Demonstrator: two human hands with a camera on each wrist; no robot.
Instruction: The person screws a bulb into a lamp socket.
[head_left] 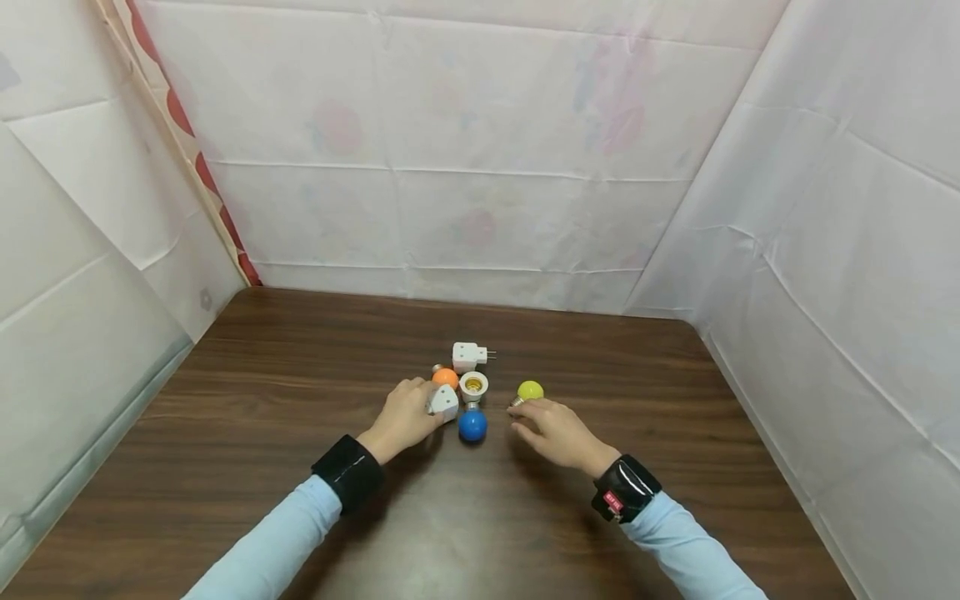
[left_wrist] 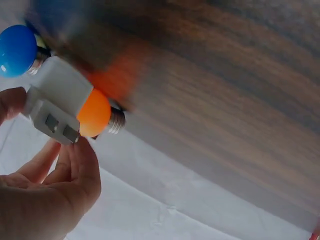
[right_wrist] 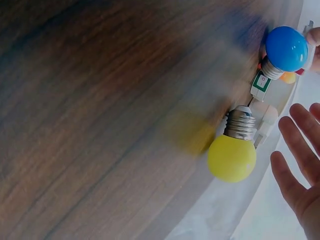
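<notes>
My left hand (head_left: 405, 421) grips a white plug adapter (left_wrist: 65, 85) between thumb and fingers, its two flat prongs facing the left wrist camera. Just beyond it an orange bulb (head_left: 445, 377) lies on the table, its metal screw base showing in the left wrist view. A blue bulb (head_left: 472, 426) lies to the right of the adapter, its base toward a white lamp socket (head_left: 473, 386) whose round mouth faces up. My right hand (head_left: 558, 433), fingers extended, is beside a yellow bulb (right_wrist: 231, 157) with a silver screw base; whether a fingertip touches it I cannot tell.
Behind the socket a second white plug adapter (head_left: 465, 356) lies with its prongs pointing right. All of this is on a dark brown wooden table (head_left: 247, 433). White sheeting (head_left: 480, 217) rises at the table's back, left and right sides.
</notes>
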